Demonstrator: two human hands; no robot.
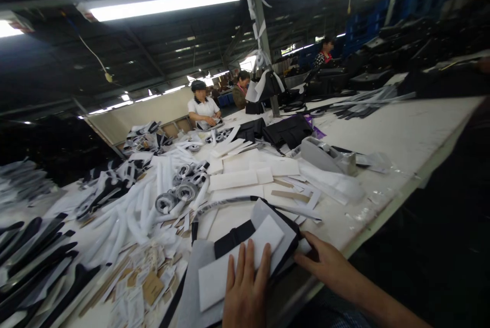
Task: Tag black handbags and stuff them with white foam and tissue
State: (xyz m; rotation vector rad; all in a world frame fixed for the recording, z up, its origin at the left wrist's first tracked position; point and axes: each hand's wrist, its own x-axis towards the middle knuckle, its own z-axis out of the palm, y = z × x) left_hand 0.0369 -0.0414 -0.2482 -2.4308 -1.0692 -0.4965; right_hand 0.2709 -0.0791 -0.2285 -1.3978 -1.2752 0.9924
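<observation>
A black and grey bag [234, 238] lies at the near edge of the table, its long strap [225, 203] looped out behind it and partly wrapped in clear film. On top of the bag rests a white rectangular pad [241, 261]. My left hand [247, 282] lies flat on this pad, fingers stretched out and a little apart. At the bag's right side, my right hand [325, 261] has its thumb and fingers closed around the end of a second white pad [303, 247]. Most of that second pad is hidden by the bag and my fingers.
Rolled straps [166, 203], white padding strips [143, 205] and paper tags [133, 287] crowd the table's left. White pads [233, 181], black bags [289, 131] and a grey piece [319, 154] lie beyond. A metal post [264, 37] stands further back. Several people work in the distance, including a person in white [202, 108].
</observation>
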